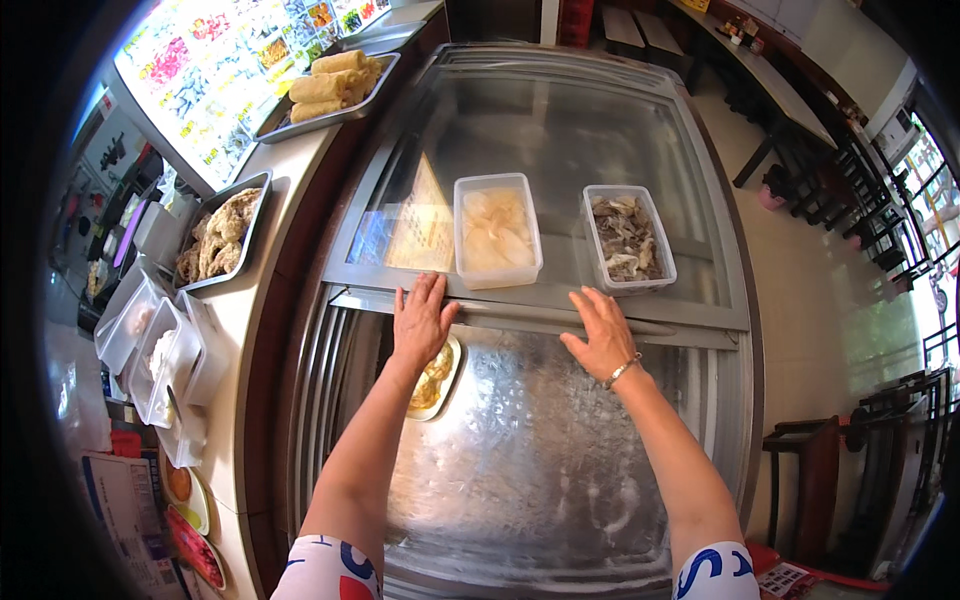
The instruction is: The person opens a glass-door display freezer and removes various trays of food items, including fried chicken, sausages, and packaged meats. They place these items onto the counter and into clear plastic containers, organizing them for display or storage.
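Note:
A display refrigerator with a sliding glass lid [600, 142] stands before me. The fingers of my left hand [421, 319] rest at the lid's grey front frame, spread and holding nothing. My right hand [604, 337] reaches to the same frame, fingers apart; whether it touches cannot be told. On the lid, ahead of my left hand, sits a clear plastic container [495, 280] of pale slices in liquid. A second plastic container [641, 284] with greyish-brown pieces stands ahead of my right hand. Partly behind my left wrist, an oval plate [454, 367] of yellowish food lies inside the uncovered front section, over a wet metal surface [525, 465].
Along the left counter [281, 247] stand a tray [330, 125] of yellow rolls, a tray [259, 232] of fried pieces and several stacked plastic containers [187, 435]. A lit menu board [202, 82] rises behind. Tables [787, 97] and stools line the right side.

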`<action>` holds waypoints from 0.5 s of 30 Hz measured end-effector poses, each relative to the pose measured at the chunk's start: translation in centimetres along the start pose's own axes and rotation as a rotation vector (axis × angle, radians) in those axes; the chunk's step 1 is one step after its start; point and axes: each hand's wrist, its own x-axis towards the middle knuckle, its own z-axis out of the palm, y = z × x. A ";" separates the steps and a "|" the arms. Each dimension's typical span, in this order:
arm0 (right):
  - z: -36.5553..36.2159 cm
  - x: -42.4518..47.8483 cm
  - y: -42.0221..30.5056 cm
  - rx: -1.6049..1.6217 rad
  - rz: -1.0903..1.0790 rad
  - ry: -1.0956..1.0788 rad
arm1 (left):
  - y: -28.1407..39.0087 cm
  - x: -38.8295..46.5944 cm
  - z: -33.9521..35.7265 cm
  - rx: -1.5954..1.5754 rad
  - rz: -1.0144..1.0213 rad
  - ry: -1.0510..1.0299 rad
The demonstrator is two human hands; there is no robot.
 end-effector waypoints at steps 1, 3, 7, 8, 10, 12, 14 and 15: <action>0.6 0.3 0.0 -0.032 0.040 -0.066 | -0.1 -0.1 -0.1 0.027 0.013 -0.002; 2.0 1.0 0.0 -0.095 0.113 -0.202 | -0.2 -0.1 -0.2 0.051 0.002 -0.071; 2.7 0.9 -0.2 -0.221 0.063 -0.173 | -1.4 1.0 0.1 0.087 0.012 -0.088; 3.5 0.8 0.1 -0.229 0.023 -0.100 | -1.7 1.0 0.3 0.103 0.013 -0.063; 3.8 0.8 0.0 -0.230 0.012 -0.048 | -1.5 0.9 0.9 0.102 0.010 -0.030; 4.1 0.7 0.0 -0.234 -0.008 0.035 | -1.2 0.5 1.1 0.082 -0.001 -0.007; 4.2 0.6 0.1 -0.248 -0.002 0.031 | -1.1 0.5 0.9 0.074 0.001 -0.006; 4.3 0.6 0.1 -0.255 0.000 0.029 | -1.0 0.5 0.7 0.071 0.001 -0.005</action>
